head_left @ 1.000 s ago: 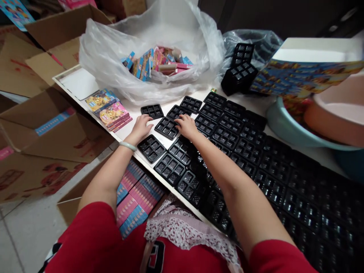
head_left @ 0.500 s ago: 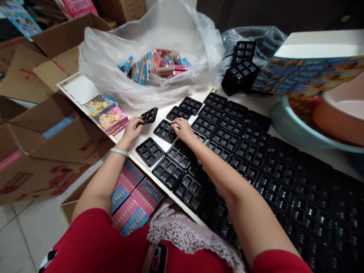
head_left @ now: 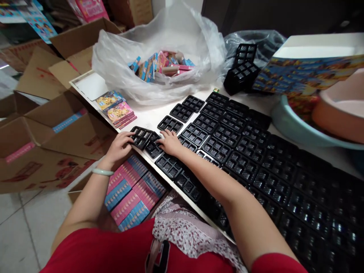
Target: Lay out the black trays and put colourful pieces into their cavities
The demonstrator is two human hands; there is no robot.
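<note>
My left hand point(head_left: 119, 148) is closed on the near edge of a black plastic compartment tray point(head_left: 140, 136), held slightly tilted at the table's front edge. The held tray overlaps another black tray point(head_left: 153, 149) lying under its right side. On that second tray's right edge rest the fingertips of my right hand point(head_left: 170, 143), spread apart. Just beyond the right hand lies a separate black tray point(head_left: 170, 124). Rows of the same black trays point(head_left: 217, 148) cover the table to the right, partly hidden by my right forearm.
Small printed boxes point(head_left: 118, 110) are stacked at the table's left. Behind them a clear plastic bag point(head_left: 122, 72) holds blue and pink boxes. Below the edge, a carton holds rows of boxes point(head_left: 133, 191). Open cartons point(head_left: 57, 151) stand left; a light blue basin point(head_left: 295, 127) is at right.
My left hand has brought its tray down and toward the front edge, over the nearest tray. My right hand has moved nearer and left, from a farther tray to that nearest one.
</note>
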